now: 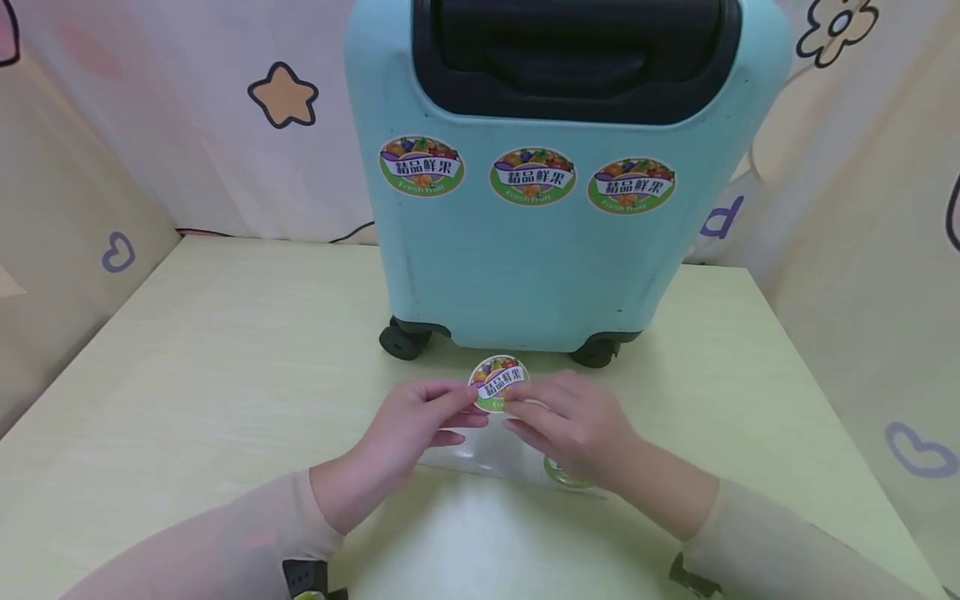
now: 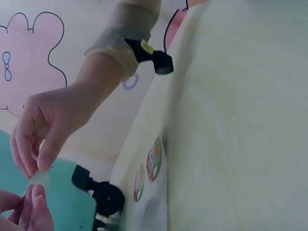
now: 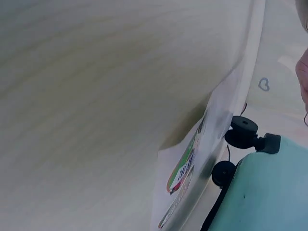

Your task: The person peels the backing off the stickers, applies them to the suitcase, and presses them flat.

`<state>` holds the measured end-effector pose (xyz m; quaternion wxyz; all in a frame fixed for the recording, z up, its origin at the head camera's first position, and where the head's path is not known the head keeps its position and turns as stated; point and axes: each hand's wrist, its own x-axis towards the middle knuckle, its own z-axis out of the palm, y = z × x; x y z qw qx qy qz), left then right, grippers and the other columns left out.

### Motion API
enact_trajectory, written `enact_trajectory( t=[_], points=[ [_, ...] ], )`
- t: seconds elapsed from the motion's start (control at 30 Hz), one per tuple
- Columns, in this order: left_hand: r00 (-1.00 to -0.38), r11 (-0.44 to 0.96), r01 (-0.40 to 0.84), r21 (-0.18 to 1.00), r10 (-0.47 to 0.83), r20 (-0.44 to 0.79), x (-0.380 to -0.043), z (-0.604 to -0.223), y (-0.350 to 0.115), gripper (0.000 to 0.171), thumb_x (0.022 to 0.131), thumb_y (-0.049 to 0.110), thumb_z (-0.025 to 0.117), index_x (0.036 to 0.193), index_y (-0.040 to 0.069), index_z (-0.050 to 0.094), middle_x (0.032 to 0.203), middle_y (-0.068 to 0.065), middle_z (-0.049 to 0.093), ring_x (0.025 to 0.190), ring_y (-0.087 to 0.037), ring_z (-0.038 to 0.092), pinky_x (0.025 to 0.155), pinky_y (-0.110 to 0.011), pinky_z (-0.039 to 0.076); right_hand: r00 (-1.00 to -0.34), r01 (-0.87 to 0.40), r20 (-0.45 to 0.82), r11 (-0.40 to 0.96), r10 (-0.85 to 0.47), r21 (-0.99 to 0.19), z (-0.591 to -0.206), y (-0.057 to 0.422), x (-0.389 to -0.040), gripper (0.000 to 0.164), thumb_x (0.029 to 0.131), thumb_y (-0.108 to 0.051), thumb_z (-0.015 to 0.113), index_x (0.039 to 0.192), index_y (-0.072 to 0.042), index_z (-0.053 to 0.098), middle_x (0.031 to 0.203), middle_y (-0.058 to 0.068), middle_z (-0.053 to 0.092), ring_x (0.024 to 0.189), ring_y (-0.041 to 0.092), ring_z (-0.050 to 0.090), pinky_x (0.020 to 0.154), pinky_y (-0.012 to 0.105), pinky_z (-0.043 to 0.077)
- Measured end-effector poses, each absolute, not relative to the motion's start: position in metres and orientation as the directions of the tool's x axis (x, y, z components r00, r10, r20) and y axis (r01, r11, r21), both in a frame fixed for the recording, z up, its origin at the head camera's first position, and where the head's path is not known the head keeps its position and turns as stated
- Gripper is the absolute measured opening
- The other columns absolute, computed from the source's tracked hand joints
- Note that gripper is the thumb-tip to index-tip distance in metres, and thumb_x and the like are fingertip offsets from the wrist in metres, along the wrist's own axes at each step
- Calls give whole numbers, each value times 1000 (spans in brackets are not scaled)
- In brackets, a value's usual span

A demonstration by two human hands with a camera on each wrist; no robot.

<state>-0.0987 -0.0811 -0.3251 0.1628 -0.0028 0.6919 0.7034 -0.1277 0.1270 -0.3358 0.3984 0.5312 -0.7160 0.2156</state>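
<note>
Both hands meet over the table in front of the suitcase, holding one oval fruit sticker (image 1: 498, 373) between them. My left hand (image 1: 408, 421) pinches its left edge between thumb and fingers. At the sticker's right edge, my right hand (image 1: 577, 421) grips with its fingertips, hiding part of the print. Colourful fruit, a white band with lettering and a green lower part show on its face. Below the hands lies a glossy sticker sheet (image 1: 476, 454), with another sticker (image 1: 562, 477) partly covered by the right hand. Two stickers on the sheet show in the left wrist view.
A light blue suitcase (image 1: 517, 275) with a black top panel (image 1: 577, 58) stands upright on black wheels (image 1: 405, 340) behind the hands. Three matching stickers (image 1: 532, 177) form a row across its front. Patterned walls (image 1: 187, 125) enclose the pale table (image 1: 187, 375).
</note>
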Motion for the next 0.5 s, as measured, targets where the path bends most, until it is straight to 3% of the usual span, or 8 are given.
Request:
enact_trajectory(
  t=[0.07,0.13,0.2,0.27,0.33,0.4,0.5],
  points=[
    [-957,52,-173,984,226,-181,-102,-323,-84,28,91,18,60,107,-3,65,90,-12,70,85,-18,68,72,-33,53,-276,-920,787,389,-552,-50,-334,130,-129,29,93,-27,58,95,0,69,97,9,67,86,22,63,76,34,51],
    [-963,93,-107,990,238,-126,-104,-319,-88,26,91,17,61,106,-3,66,89,-12,70,85,-19,67,74,-37,53,-500,-849,722,434,-478,-301,-330,133,-130,32,90,-26,62,107,1,65,106,9,64,95,22,60,82,33,48],
    [-965,126,-41,991,251,-72,-106,-316,-90,24,91,16,61,104,-4,67,88,-12,70,83,-20,67,74,-39,53,-705,-708,586,452,-399,-543,-324,134,-131,33,89,-20,65,115,1,62,110,10,63,98,21,57,85,33,47],
    [-964,156,26,987,265,-17,-109,-313,-93,22,90,14,62,101,-4,68,86,-12,70,82,-22,67,73,-39,54,-844,-534,417,447,-337,-718,-319,134,-133,32,88,-15,65,117,-2,61,109,7,64,96,20,58,82,29,47],
    [-960,195,92,977,277,35,-111,-311,-95,19,90,12,62,99,-3,69,84,-11,70,80,-23,67,71,-37,54,-907,-399,281,423,-314,-814,-314,132,-135,27,88,-15,65,113,-3,64,103,5,66,90,18,60,78,27,49],
    [-955,247,161,956,282,88,-114,-307,-97,17,89,11,63,97,-2,70,82,-9,70,77,-21,67,69,-33,53,-928,-324,206,401,-310,-857,-310,131,-137,20,88,-16,65,104,-4,67,96,4,67,84,18,61,74,26,50],
    [-946,336,260,905,274,171,-118,-302,-101,14,87,10,65,94,0,71,80,-6,70,73,-16,66,69,-28,53,-931,-313,195,401,-307,-861,-306,129,-139,14,87,-15,67,96,-5,68,89,4,67,78,16,60,70,25,50]
  ],
)
